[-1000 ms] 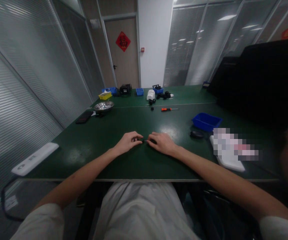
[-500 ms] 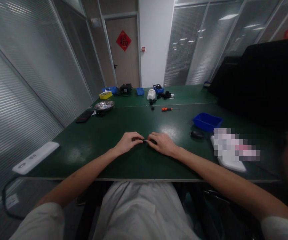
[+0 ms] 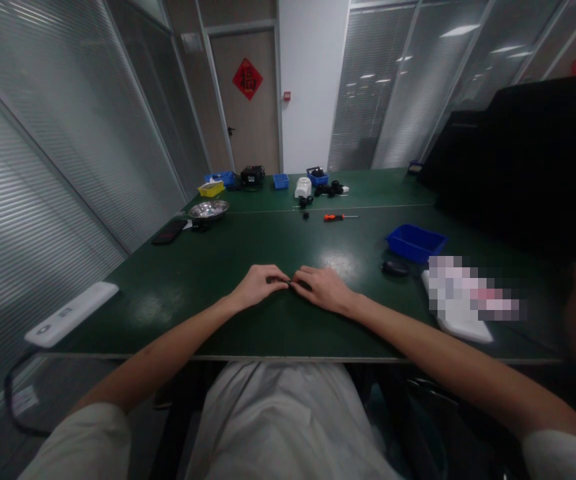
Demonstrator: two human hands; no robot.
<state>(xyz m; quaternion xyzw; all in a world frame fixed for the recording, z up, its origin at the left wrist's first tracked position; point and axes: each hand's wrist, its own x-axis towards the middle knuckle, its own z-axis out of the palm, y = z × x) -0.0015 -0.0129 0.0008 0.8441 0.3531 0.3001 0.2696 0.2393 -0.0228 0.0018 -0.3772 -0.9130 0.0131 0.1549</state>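
My left hand and my right hand meet fingertip to fingertip just above the green table. Between them is a small dark part, mostly covered by the fingers, so its kind does not show. The left thumb and fingers pinch it from one side. On the other side, the right thumb and forefinger close on it too. Both forearms rest across the front edge of the table.
To the right lie a black computer mouse, a blue tray and a white pad. Farther back are an orange-handled screwdriver and a metal bowl. A white power strip sits at the left edge; a dark phone lies beyond it.
My fingertips have drawn slightly closer together around the small dark part, and less of it shows. The things on the table have stayed in place.
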